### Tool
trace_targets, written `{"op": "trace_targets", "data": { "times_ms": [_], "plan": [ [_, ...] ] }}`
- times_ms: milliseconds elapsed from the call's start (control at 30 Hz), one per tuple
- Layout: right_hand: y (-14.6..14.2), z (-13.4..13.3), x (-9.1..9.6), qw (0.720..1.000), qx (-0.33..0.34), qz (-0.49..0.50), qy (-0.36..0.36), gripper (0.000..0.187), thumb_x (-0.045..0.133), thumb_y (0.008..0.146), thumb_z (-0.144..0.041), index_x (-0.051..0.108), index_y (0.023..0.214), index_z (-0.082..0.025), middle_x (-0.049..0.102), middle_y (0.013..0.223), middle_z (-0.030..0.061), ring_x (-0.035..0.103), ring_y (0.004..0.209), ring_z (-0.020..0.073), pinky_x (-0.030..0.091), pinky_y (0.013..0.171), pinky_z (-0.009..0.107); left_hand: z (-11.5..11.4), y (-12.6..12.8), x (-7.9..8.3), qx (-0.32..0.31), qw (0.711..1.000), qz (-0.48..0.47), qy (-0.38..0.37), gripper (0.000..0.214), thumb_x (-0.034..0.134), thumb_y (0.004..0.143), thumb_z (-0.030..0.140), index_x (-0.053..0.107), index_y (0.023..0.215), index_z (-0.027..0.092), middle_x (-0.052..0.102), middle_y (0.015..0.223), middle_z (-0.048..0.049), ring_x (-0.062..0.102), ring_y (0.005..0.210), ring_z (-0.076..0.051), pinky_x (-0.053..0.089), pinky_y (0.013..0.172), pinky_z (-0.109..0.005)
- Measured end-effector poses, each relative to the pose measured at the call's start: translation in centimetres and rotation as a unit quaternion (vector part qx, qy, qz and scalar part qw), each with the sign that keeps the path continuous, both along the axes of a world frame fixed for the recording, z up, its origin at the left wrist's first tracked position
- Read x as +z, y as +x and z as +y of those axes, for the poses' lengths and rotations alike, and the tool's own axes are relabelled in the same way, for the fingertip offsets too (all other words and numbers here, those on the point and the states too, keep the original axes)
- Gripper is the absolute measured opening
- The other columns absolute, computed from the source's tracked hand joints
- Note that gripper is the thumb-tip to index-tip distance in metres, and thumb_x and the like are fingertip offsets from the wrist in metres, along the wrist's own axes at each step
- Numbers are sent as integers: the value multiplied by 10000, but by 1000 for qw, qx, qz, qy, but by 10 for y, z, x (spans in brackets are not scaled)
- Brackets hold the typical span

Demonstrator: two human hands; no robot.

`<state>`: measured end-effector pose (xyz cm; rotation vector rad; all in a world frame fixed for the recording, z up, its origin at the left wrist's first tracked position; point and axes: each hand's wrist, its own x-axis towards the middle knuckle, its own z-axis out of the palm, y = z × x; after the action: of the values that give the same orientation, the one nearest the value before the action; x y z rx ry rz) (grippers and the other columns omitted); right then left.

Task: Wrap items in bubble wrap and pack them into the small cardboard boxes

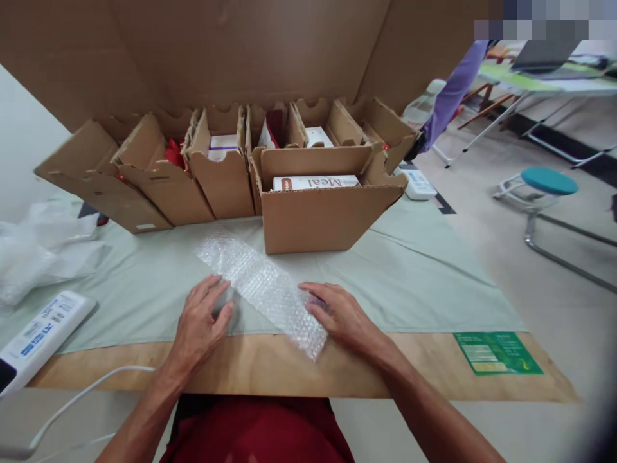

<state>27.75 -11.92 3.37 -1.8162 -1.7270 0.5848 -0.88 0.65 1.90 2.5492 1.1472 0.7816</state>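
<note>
A strip of clear bubble wrap [270,286] lies slantwise on the pale green cloth, its near end over the bare wood edge. My left hand [205,315] is beside its left side, fingers apart and curved, holding nothing. At the right side, my right hand [340,315] has its fingers spread, with the fingertips at the wrap's edge; whether they press on it I cannot tell. Just beyond the wrap stands a cardboard bin [308,222] with a white box marked "Meal" [315,182] inside.
Behind is a row of cardboard bins [226,183] holding small boxes and red items, before a tall cardboard panel [241,58]. Crumpled clear plastic [43,251] and a white power strip [45,331] lie left. A green card [499,352] is at right. A purple sleeve [456,93] shows beyond.
</note>
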Motion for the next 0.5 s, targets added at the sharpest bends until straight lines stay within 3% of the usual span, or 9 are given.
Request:
{"op": "trace_targets", "data": {
  "times_ms": [133, 200, 300, 367, 500],
  "plan": [
    [36, -4, 13, 996, 76, 40, -36, 346, 567, 925, -221, 737, 1215, -304, 789, 1148, 25, 724, 1039, 242, 576, 927, 417, 0, 11, 18, -25, 999, 12, 28, 302, 542, 980, 259, 631, 1257, 178, 631, 1356, -158, 552, 1345, -315, 513, 1087, -531],
    [61, -9, 18, 999, 37, -1, -31, 325, 570, 916, -225, 754, 1178, -282, 791, 1122, 46, 730, 1007, 264, 576, 921, 450, -3, 13, 21, -58, 997, 32, 32, 317, 545, 967, 241, 616, 1270, 186, 622, 1369, -153, 517, 1387, -327, 482, 1111, -548],
    [82, -22, 21, 993, -62, -95, 34, 283, 608, 906, -261, 767, 1140, -260, 757, 1193, 91, 696, 1104, 324, 533, 984, 541, -9, 14, 19, -114, 990, 71, 32, 336, 562, 951, 251, 604, 1280, 196, 612, 1398, -149, 481, 1422, -354, 421, 1146, -593],
    [78, -32, 22, 990, -65, -111, 59, 273, 625, 925, -299, 756, 1162, -262, 728, 1253, 97, 671, 1167, 323, 511, 1019, 543, -11, 15, 14, -135, 986, 94, 35, 339, 576, 945, 252, 611, 1275, 190, 609, 1409, -158, 479, 1421, -375, 388, 1155, -619],
    [39, -38, 16, 991, 56, -114, 28, 274, 672, 921, -288, 742, 1184, -261, 709, 1301, 105, 660, 1175, 312, 509, 994, 521, -6, 22, 6, -131, 984, 115, 36, 306, 547, 958, 223, 643, 1244, 172, 651, 1333, -162, 545, 1348, -369, 391, 1141, -610]
  ]
}}
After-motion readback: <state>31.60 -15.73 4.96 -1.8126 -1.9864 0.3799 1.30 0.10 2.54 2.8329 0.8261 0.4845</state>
